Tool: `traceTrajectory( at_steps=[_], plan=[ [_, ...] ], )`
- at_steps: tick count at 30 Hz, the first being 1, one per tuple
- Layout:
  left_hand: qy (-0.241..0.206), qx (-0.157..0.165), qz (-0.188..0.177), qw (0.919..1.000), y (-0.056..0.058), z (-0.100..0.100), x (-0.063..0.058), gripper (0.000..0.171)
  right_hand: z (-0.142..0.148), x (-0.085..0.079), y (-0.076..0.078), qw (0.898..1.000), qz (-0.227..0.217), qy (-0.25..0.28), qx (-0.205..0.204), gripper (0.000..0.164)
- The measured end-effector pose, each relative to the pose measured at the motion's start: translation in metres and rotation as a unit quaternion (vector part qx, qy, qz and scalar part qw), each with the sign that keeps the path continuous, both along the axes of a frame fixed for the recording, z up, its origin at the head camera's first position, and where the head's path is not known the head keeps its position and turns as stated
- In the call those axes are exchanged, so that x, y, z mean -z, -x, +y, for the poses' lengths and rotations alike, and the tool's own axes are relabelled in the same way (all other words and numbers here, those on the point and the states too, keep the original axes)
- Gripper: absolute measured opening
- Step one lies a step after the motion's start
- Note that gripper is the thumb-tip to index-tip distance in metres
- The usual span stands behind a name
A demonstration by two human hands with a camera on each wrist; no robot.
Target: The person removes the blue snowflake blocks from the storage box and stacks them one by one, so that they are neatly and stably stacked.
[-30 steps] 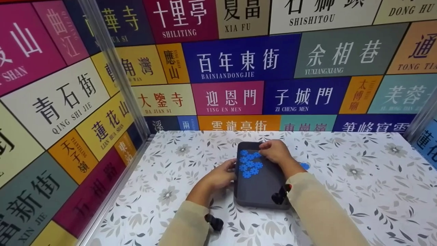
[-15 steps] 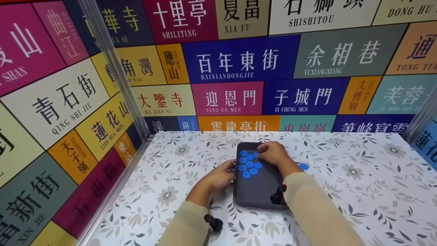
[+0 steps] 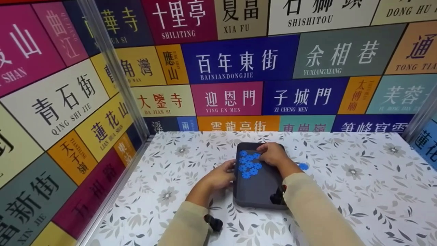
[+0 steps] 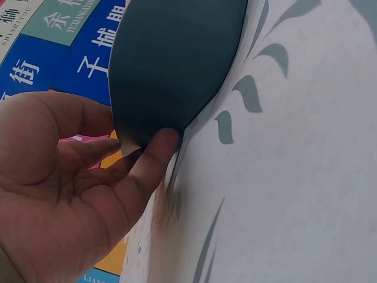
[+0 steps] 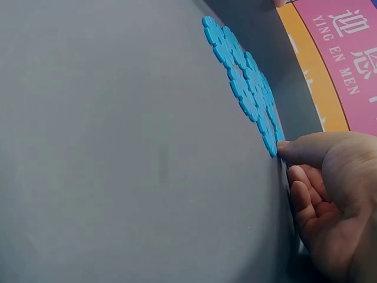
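A dark grey tray (image 3: 256, 191) lies on the table, with several flat blue snowflake discs (image 3: 248, 168) joined edge to edge inside its left half. At the tray's left side my left hand (image 3: 218, 176) grips the wall; the left wrist view shows its thumb and fingers (image 4: 160, 150) around the tray's corner. My right hand (image 3: 274, 156) reaches into the far end of the tray. In the right wrist view its thumb (image 5: 303, 148) presses on the end disc of the blue cluster (image 5: 241, 85), pinching it at the edge, with the other fingers curled below.
One more blue disc (image 3: 303, 166) lies on the flower-patterned table (image 3: 341, 205) right of the tray, close by the right wrist. Panels with street names (image 3: 239, 65) stand behind and to the left of the table.
My right hand has moved slightly left and toward me, to the upper-right disc of the cluster. The left hand and tray have stayed nearly still.
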State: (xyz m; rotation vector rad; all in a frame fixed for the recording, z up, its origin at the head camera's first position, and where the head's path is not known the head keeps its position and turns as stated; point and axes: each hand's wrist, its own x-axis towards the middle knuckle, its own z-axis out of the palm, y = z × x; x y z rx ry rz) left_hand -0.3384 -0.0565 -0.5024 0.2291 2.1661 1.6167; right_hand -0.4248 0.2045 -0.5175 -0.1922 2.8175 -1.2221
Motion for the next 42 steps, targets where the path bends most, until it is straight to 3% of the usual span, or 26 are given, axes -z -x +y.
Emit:
traceTrajectory(
  at_steps=[17,24,29,33,37,42],
  plan=[
    [0.014,0.001,0.003,0.9999,0.001,-0.001,-0.001,0.079,0.000,-0.001,-0.001,1.000,0.001,-0.013,0.019,0.038],
    [-0.009,0.012,0.013,0.9998,0.000,0.001,-0.001,0.079,-0.001,0.000,-0.002,0.998,0.047,0.004,0.046,0.026],
    [-0.016,0.008,0.009,0.9998,0.000,0.002,0.002,0.081,-0.003,-0.006,-0.003,0.990,0.089,0.075,0.080,0.026],
    [-0.017,0.008,0.011,0.9998,0.001,0.002,0.003,0.081,-0.003,-0.019,-0.005,0.974,0.103,0.175,0.101,0.031],
    [-0.016,0.007,0.013,0.9998,0.000,0.002,0.003,0.081,0.000,-0.035,-0.013,0.955,0.087,0.258,0.115,0.034],
    [-0.018,0.005,0.011,0.9998,-0.001,0.003,0.000,0.080,0.011,-0.047,-0.034,0.941,0.052,0.308,0.127,0.038]
  ],
)
